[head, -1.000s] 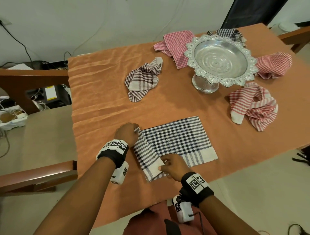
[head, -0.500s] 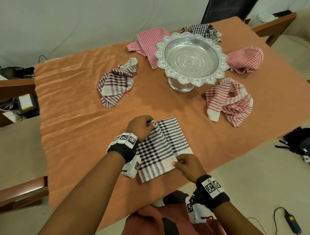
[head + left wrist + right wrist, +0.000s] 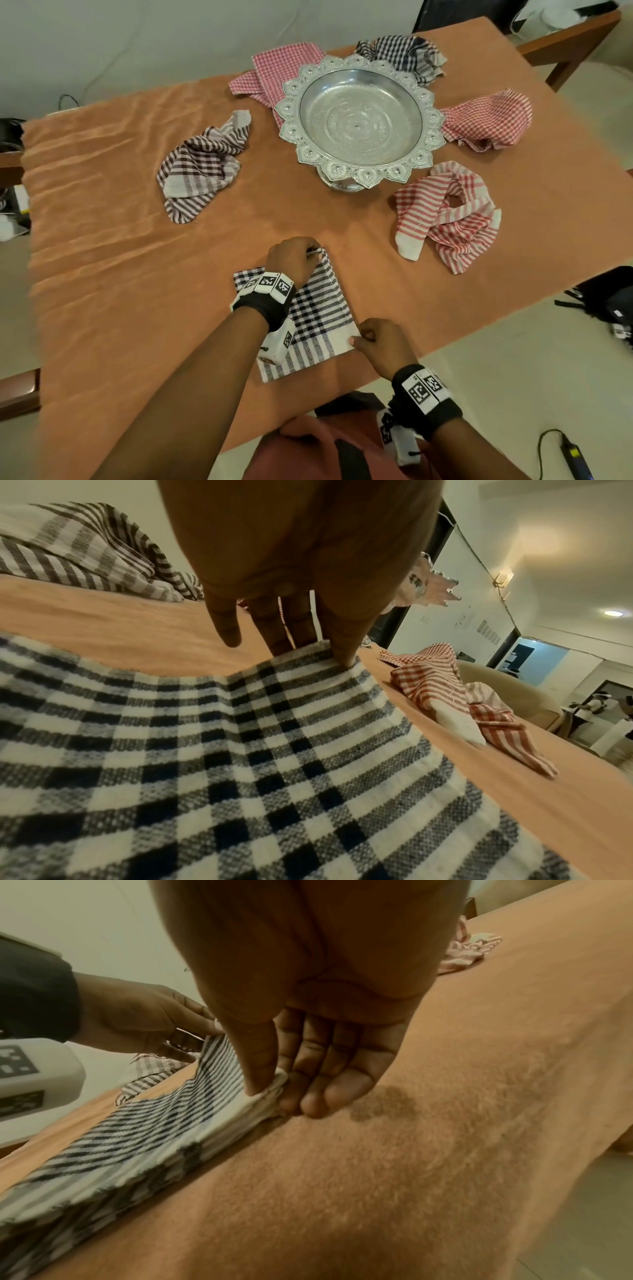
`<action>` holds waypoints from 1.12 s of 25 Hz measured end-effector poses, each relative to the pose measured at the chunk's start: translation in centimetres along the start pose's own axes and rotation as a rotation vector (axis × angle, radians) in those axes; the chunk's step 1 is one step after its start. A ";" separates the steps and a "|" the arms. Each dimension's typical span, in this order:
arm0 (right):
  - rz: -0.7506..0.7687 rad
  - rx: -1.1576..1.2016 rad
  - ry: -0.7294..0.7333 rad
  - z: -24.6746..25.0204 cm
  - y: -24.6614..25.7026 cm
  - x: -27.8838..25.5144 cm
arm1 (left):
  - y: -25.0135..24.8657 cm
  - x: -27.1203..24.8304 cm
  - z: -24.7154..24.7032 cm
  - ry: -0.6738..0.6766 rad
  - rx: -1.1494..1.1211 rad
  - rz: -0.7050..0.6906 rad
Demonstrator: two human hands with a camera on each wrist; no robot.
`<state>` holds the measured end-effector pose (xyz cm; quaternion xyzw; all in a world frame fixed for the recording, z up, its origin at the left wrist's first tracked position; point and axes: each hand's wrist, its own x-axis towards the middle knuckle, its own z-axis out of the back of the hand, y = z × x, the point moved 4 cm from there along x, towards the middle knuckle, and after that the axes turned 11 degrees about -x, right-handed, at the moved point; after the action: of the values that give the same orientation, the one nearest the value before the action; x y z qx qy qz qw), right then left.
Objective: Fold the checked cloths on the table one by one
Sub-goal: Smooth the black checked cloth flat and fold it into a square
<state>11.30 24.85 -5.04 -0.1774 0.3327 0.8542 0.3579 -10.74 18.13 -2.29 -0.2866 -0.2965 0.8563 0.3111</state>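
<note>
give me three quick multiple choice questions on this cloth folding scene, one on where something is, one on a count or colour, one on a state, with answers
1. Where does the brown striped cloth lie?
A. left of the silver pedestal bowl
B. inside the bowl
C. on the floor

2. How many red-and-white cloths are on the table?
A. one
B. three
C. five

3. What state is the black-and-white checked cloth in?
A. crumpled in a heap
B. hanging off the table edge
C. folded over, a corner pinched by each hand

Answers: 1 A, it sits apart to the bowl's left. 2 B, three ring the bowl. 3 C, the left hand and right hand each pinch a corner.
</note>
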 end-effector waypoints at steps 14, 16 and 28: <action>0.042 -0.009 -0.005 2.0 -0.6 2.6 | 2.2 -5.2 0.1 -0.309 0.002 0.126; 0.059 -0.005 -0.045 3.1 0.1 3.6 | 4.4 -9.4 -0.3 -0.351 -0.094 0.225; 0.565 -0.592 0.041 3.5 11.4 13.2 | 7.7 -18.9 -5.5 -0.392 -0.546 0.748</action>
<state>-6.19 27.82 -4.67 -0.1912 0.1151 0.9741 0.0360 2.30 1.81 -5.36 -0.2781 -0.4397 0.8380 -0.1648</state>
